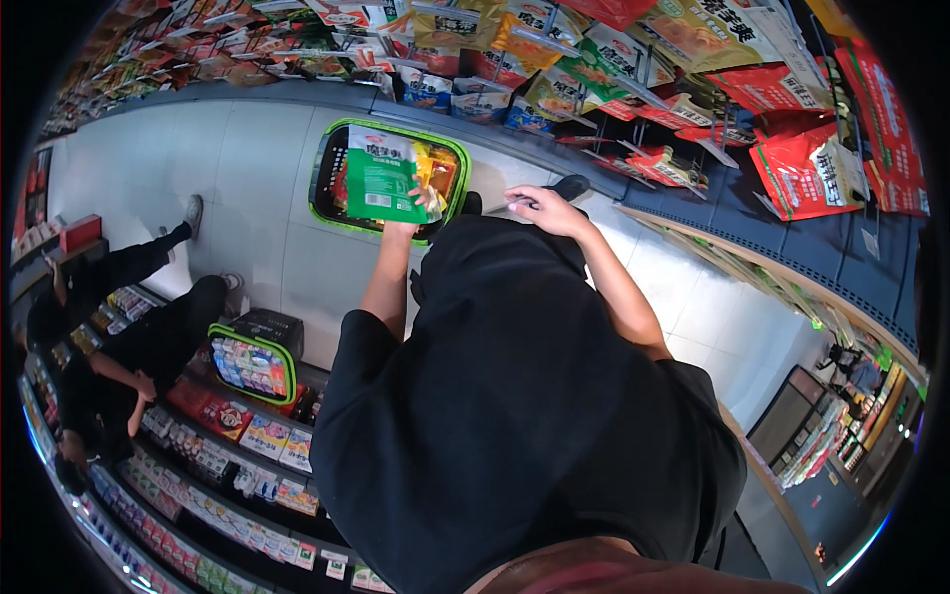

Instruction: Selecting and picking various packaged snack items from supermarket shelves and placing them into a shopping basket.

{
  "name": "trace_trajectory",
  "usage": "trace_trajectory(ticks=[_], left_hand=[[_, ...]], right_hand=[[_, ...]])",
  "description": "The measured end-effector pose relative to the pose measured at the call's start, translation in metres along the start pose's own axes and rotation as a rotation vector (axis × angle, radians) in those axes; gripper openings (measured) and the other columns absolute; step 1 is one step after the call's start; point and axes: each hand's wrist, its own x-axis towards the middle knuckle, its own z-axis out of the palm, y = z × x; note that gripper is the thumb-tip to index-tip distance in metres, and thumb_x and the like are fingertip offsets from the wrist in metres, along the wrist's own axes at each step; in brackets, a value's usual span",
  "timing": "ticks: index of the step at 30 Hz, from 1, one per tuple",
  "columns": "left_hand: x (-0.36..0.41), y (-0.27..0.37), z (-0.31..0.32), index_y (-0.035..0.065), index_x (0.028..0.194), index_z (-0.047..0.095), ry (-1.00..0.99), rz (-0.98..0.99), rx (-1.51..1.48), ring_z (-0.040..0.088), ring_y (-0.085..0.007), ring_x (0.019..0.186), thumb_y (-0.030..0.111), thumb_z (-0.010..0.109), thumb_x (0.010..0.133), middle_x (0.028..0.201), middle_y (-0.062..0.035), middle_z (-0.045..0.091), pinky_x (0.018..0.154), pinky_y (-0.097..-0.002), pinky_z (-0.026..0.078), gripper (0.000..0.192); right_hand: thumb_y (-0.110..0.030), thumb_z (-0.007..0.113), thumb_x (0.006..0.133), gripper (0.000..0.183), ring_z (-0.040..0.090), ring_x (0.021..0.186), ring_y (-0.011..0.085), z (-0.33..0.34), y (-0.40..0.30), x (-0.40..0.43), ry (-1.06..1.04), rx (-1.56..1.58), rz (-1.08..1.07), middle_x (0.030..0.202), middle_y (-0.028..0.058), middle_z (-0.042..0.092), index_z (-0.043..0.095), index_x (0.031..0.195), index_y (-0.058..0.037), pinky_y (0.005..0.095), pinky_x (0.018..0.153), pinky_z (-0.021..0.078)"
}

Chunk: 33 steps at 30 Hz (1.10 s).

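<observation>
My left hand [413, 208] holds a green and white snack pouch [380, 174] by its lower right side, back face up. The pouch is over a black shopping basket with a bright green rim [464, 160], which stands on the floor and holds yellow and red packets [439, 174]. Over my knee, to the right of the basket, my right hand [548, 210] is bent with its fingers loosely curled; whether something small and thin lies under the fingers cannot be told.
Pouches in several colours [594, 67] hang on hooks along the shelf in front, with red pouches [805, 174] at the right. Behind on the left, people in dark clothes [119, 364] are by shelves of boxed goods [223, 423], near another green-rimmed basket [291, 371]. Pale floor tiles [252, 163] show between.
</observation>
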Motion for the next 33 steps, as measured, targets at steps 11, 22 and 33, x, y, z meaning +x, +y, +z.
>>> trace_trajectory(ticks=[11, 22, 33], left_hand=[[-0.044, 0.054, -0.119, 0.0088, 0.120, 0.052, 0.443, 0.564, 0.400, 0.057, -0.0243, 0.096, 0.037, 0.034, 0.100, 0.112, -0.0073, 0.058, 0.085, -0.0427, 0.047, 0.039], [-0.020, 0.103, -0.120, 0.0092, 0.114, 0.054, 0.110, 0.311, 0.174, 0.059, -0.0236, 0.093, 0.031, 0.045, 0.095, 0.108, -0.0066, 0.060, 0.084, -0.0386, 0.050, 0.031], [0.020, 0.103, -0.083, 0.0125, 0.110, 0.058, 0.748, 0.441, 0.276, 0.060, -0.0237, 0.093, 0.030, 0.043, 0.095, 0.105, -0.0034, 0.062, 0.078, -0.0405, 0.051, 0.028]], right_hand=[[-0.012, 0.052, 0.092, 0.023, 0.062, 0.092, 0.0158, 0.002, 0.158, -0.048, 0.274, 0.202, 0.285, 0.102, 0.0080, 0.064, 0.058, 0.111, -0.0013, 0.0279, 0.083, 0.0477], [-0.010, 0.048, 0.092, 0.015, 0.063, 0.084, 0.0169, 0.013, 0.202, -0.084, 0.806, 0.885, 0.444, 0.092, 0.0084, 0.064, 0.060, 0.100, -0.0050, 0.0304, 0.078, 0.0523], [-0.007, 0.048, 0.090, 0.015, 0.062, 0.083, 0.0138, 0.008, 0.195, -0.086, 0.870, 0.767, 0.479, 0.090, 0.0056, 0.063, 0.062, 0.095, -0.0072, 0.0279, 0.074, 0.0519]])
